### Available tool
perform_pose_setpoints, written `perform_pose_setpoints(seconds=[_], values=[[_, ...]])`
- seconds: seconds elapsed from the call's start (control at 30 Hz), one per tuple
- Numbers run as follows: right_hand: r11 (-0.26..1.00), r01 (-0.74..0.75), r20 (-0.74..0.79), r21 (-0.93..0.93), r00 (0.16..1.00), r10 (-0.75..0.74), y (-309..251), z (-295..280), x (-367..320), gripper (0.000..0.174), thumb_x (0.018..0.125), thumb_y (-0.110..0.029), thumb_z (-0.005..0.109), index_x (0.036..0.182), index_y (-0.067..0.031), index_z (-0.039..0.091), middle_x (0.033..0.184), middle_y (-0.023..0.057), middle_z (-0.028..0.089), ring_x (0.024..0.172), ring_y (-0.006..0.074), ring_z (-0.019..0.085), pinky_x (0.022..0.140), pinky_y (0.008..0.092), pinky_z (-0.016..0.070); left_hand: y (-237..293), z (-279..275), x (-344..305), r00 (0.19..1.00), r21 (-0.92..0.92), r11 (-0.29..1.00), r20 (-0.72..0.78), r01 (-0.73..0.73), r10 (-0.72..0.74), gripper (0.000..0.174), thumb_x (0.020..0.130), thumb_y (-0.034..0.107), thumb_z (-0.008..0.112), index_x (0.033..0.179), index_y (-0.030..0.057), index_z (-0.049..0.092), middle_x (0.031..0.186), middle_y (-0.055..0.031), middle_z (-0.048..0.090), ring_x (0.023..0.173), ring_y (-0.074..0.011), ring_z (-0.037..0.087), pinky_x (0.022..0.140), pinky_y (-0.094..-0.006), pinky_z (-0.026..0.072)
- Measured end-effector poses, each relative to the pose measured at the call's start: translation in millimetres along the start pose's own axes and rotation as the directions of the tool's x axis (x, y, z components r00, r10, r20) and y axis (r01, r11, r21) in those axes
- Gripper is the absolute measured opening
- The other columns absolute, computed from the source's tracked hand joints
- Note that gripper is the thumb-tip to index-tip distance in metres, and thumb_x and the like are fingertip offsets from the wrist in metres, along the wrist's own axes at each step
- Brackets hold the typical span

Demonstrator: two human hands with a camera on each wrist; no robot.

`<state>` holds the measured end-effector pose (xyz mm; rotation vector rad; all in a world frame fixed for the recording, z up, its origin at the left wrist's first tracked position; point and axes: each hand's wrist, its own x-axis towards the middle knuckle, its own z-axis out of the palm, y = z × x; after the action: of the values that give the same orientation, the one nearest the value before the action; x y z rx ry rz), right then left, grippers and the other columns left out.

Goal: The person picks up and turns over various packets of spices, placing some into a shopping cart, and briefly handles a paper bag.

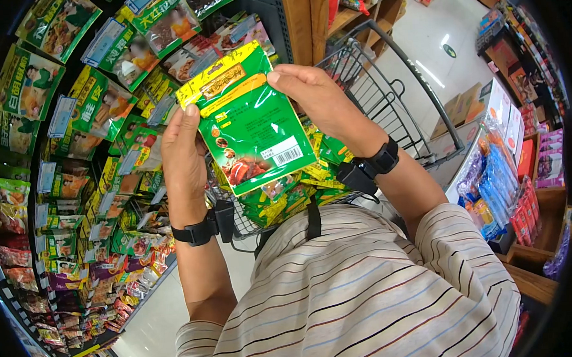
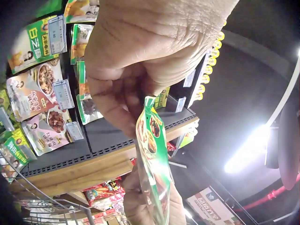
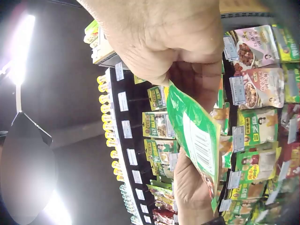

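The green packet [image 1: 267,131] is in the air above the trolley [image 1: 439,108], tilted, with its barcode [image 1: 286,154] turned up to the person. The left hand [image 1: 185,161] pinches it by the upper left edge, and the right hand [image 1: 324,102] pinches it near the upper right corner. It is probably light and soft, with a smooth film which may slip a little and crease, but it should not break easily. The flat margins at the two upper sides seem the best places to hold; squeezing the middle would press on the contents.

In the head view, the fingers behind the packet are mostly hidden, and so is its other face. The small print is too fine to read. The packet covers part of the piled packets [image 1: 281,201] below, and what is inside it cannot be seen.
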<state>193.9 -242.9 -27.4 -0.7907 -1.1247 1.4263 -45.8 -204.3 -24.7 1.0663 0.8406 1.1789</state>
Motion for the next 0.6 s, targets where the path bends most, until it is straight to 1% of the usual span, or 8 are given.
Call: perform_pose_setpoints(seconds=[0.1,0.33,0.4,0.43,0.5,0.53,0.6], values=[[1.000,0.000,-0.009,-0.017,1.000,0.000,1,-1,2,0.035,0.103,-0.027,0.053,0.119,0.0021,0.063,0.108,0.0009,0.067,0.100,0.0060,0.059,0.090,0.0221,0.0455,3,0,0,0.999,-0.022,1.000,0.031,0.021,-0.020,0.031,0.101,0.023,0.060,0.119,-0.0010,0.062,0.109,-0.0065,0.070,0.092,-0.0117,0.068,0.079,-0.0257,0.0553],[1.000,-0.015,-0.018,-0.025,1.000,0.015,7,-6,12,0.033,0.103,-0.026,0.053,0.118,0.0022,0.063,0.108,0.0014,0.067,0.099,0.0064,0.059,0.089,0.0223,0.0457,8,3,3,0.999,0.004,1.000,0.043,0.018,-0.018,0.033,0.102,0.027,0.057,0.120,-0.0011,0.061,0.111,-0.0077,0.069,0.095,-0.0126,0.067,0.082,-0.0270,0.0549],[1.000,-0.015,-0.013,0.011,1.000,0.015,13,-9,16,0.031,0.103,-0.025,0.053,0.116,0.0016,0.063,0.107,0.0013,0.067,0.098,0.0068,0.060,0.088,0.0232,0.0467,9,2,5,0.998,0.019,1.000,0.055,0.015,-0.016,0.035,0.103,0.030,0.054,0.120,-0.0008,0.060,0.113,-0.0081,0.069,0.096,-0.0140,0.067,0.083,-0.0284,0.0550],[1.000,-0.013,-0.010,0.028,1.000,0.013,16,-11,18,0.031,0.103,-0.024,0.053,0.115,0.0013,0.063,0.107,0.0013,0.067,0.097,0.0070,0.060,0.088,0.0236,0.0473,9,2,5,0.998,0.008,1.000,0.057,0.009,-0.009,0.037,0.104,0.033,0.052,0.120,0.0000,0.060,0.110,-0.0080,0.069,0.094,-0.0143,0.067,0.081,-0.0292,0.0546],[0.988,-0.035,-0.040,0.148,0.998,0.042,18,-10,21,0.028,0.102,-0.024,0.053,0.110,0.0003,0.064,0.101,0.0015,0.068,0.089,0.0066,0.061,0.080,0.0224,0.0490,9,2,5,0.998,-0.016,1.000,0.062,-0.007,0.008,0.042,0.105,0.039,0.048,0.119,0.0017,0.059,0.105,-0.0076,0.068,0.090,-0.0149,0.066,0.078,-0.0310,0.0539],[0.978,-0.041,-0.052,0.206,0.997,0.053,19,-9,22,0.027,0.102,-0.024,0.053,0.107,-0.0002,0.065,0.098,0.0016,0.068,0.084,0.0065,0.062,0.076,0.0219,0.0498,9,2,5,0.995,-0.037,0.999,0.101,-0.013,0.016,0.046,0.105,0.042,0.045,0.120,0.0014,0.058,0.106,-0.0086,0.068,0.090,-0.0164,0.066,0.078,-0.0319,0.0539],[0.953,-0.012,-0.100,0.304,0.994,0.044,35,-10,25,0.025,0.102,-0.022,0.054,0.108,-0.0009,0.065,0.100,0.0024,0.068,0.086,0.0085,0.063,0.076,0.0234,0.0509,11,1,4,0.981,-0.080,0.996,0.184,-0.042,0.056,0.054,0.105,0.048,0.040,0.123,0.0006,0.056,0.108,-0.0106,0.067,0.091,-0.0195,0.065,0.077,-0.0339,0.0539]])
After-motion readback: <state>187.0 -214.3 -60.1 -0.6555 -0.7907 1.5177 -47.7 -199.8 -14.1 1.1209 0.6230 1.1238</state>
